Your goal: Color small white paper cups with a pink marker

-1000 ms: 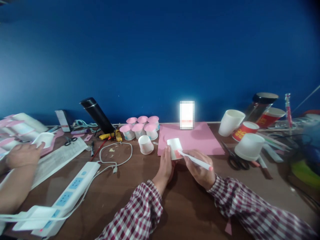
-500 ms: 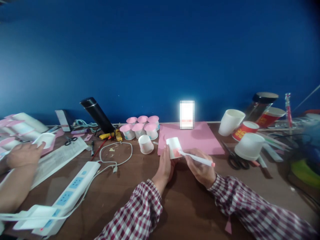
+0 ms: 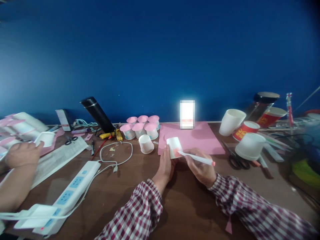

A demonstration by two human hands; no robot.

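My left hand is closed around a small white paper cup, which lies tipped on its side with a pink-orange patch coloured on its wall. In my right hand is a white marker pen, its tip touching that patch. Part of my left hand's fingers is hidden behind the cup. Just beyond, a sheet of pink paper lies flat on the table. To the left stand a plain white paper cup and several cups with pink rims.
A power strip and white cable lie at left. Another person's hand rests by a white container. Scissors, an upturned cup and red cups sit at right. A black flask leans at the back.
The pen and cup stay nearly in place in my hands. At far left, the other person's hand has shifted slightly to the left on the white container.
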